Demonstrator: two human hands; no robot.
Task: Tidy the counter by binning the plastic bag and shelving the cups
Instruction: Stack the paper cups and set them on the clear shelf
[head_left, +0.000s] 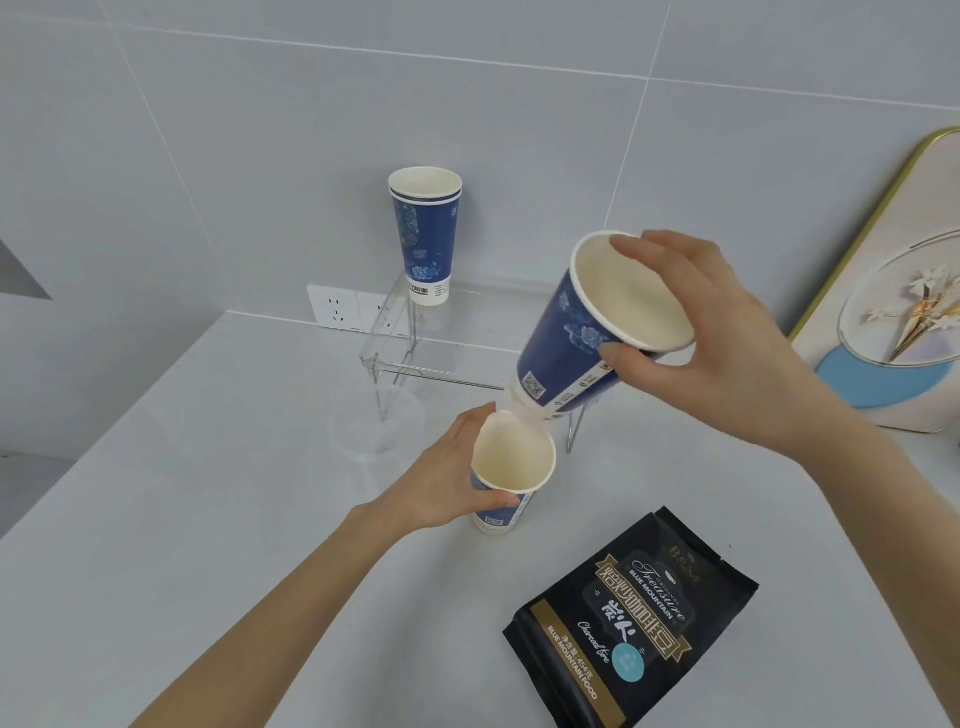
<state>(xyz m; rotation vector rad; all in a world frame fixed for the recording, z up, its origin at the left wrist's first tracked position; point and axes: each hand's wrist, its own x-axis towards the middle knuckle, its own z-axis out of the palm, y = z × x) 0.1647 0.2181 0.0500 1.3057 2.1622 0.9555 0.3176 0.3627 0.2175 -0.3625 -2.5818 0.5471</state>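
Note:
My left hand (447, 480) grips a blue paper cup (511, 467) that stands upright on the white counter. My right hand (727, 332) holds a second blue paper cup (582, 332) tilted in the air above it, its base touching the lower cup's rim. A stack of blue paper cups (426, 234) stands upright on the clear acrylic shelf (415, 366) against the tiled wall. No plastic bag is in view.
A black coffee pouch (631, 623) lies flat on the counter at the front right. A clear plastic cup (376, 426) stands under the shelf's left end. A gold-framed picture (883, 291) leans at the right. A wall socket (343, 306) sits behind the shelf.

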